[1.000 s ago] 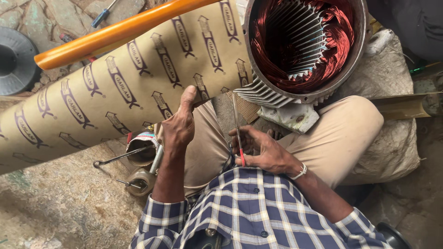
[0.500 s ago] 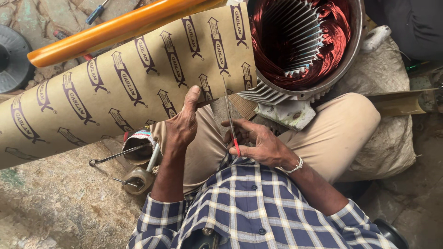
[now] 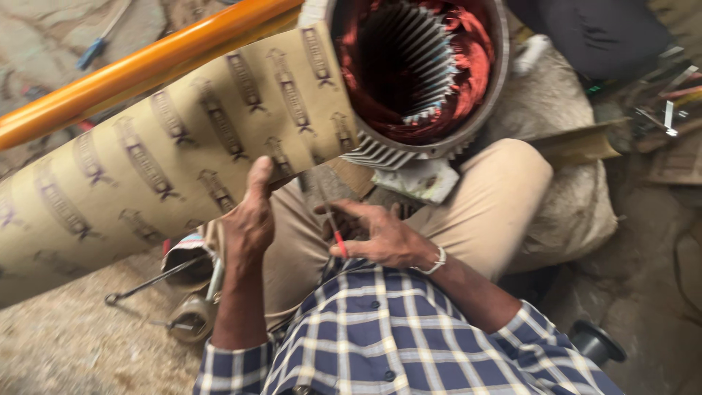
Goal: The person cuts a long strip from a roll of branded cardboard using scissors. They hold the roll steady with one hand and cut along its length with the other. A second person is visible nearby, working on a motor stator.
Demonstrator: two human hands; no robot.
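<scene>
view from above of a seated person in a blue and white checked shirt and tan trousers, working over their lap on a rough stone floor (image 3: 51, 351). far left, a wide roll of tan insulating paper (image 3: 146, 175) printed with a repeating dark pattern lies slanted across the frame, with an orange pole (image 3: 146, 66) resting along its upper edge. below the roll, a small tin (image 3: 186, 267) and thin wire tools sit on the floor beside the knee. the left hand (image 3: 248, 219) is raised against the lower edge of the paper, thumb pointing up and touching it, fingers curled closed on the sheet's edge. just to the right, the right hand (image 3: 380, 238), wearing a metal bracelet, has its fingers closed around a slim red-handled tool (image 3: 338, 238), held upright over the lap and too blurred to identify. above the hands, a large round motor stator (image 3: 420, 73) with copper-red windings and grey finned housing rests by the right thigh. far right, a dusty sack (image 3: 578, 212) and scattered metal scraps lie on the floor.
</scene>
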